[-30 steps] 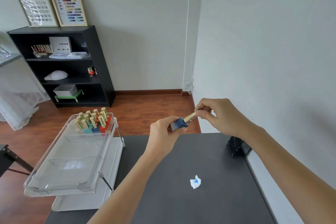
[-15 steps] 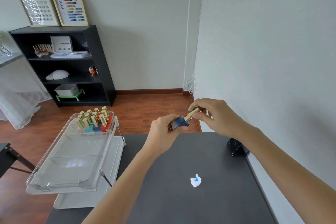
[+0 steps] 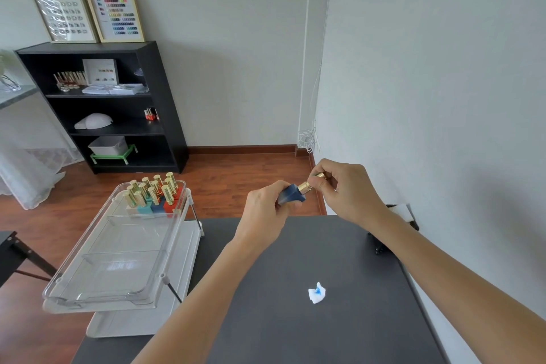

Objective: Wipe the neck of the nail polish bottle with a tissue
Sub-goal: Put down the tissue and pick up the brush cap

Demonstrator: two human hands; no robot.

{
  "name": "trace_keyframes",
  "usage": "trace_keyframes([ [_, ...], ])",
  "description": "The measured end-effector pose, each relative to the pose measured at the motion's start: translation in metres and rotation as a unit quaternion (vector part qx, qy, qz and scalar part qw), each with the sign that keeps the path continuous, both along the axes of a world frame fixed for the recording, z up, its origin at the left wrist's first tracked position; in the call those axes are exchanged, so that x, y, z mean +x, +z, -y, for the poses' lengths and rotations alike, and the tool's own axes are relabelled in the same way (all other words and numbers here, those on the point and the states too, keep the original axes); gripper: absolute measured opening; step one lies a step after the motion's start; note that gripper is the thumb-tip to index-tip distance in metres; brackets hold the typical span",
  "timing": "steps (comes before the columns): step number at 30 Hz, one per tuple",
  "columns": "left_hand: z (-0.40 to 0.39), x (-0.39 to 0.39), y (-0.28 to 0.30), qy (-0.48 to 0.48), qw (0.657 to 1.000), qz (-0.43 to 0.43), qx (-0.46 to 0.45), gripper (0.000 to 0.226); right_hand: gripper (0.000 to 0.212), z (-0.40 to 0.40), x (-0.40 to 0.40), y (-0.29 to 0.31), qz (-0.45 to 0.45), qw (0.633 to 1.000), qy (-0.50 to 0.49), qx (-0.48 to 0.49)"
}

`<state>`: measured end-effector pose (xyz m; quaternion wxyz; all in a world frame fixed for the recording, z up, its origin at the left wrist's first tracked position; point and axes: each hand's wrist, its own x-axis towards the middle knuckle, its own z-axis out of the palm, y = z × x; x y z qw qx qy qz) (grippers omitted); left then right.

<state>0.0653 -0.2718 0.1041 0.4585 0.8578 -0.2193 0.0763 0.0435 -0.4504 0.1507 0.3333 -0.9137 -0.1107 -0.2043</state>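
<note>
Head view: a clear tray (image 3: 88, 275) with polish bottles stands left. Your left hand (image 3: 263, 219) grips the blue nail polish bottle (image 3: 291, 193) above the table's (image 3: 266, 319) far edge — your right hand (image 3: 345, 189) pinches its gold cap (image 3: 310, 183). The stained tissue (image 3: 316, 292) lies on the table, apart.

1. The nail polish bottle (image 3: 291, 194) has a dark blue, matt-looking body and a shiny gold metallic cap (image 3: 310, 183).
2. The tissue (image 3: 316, 292), near the desk's middle, is crumpled white paper with a blue stain.
3. The desk (image 3: 295, 319) top is dark grey, smooth and matt.
4. The tray (image 3: 118, 245) by the desk's left edge is clear glossy plastic; the bottles (image 3: 152, 193) in it carry glossy gold caps.
5. The floor (image 3: 236, 183) is reddish wood with a soft sheen.
6. The shelf (image 3: 165, 103) is matt black.
</note>
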Motion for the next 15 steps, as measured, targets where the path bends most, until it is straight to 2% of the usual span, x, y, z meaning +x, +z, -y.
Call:
trace_keyframes([
  [4,-0.003,0.004,0.001,-0.014,1.0,-0.006,0.02,0.012,0.012,0.001,0.002,-0.002,-0.017,1.0,-0.009,0.021],
  [9,-0.009,0.012,-0.002,-0.051,0.996,-0.041,0.067,0.015,0.005,0.012,0.004,0.001,-0.103,0.991,0.075,0.046],
  [15,-0.01,0.012,-0.007,-0.044,0.996,-0.039,0.07,0.012,0.007,0.007,0.004,-0.004,-0.077,0.995,0.048,0.038],
])
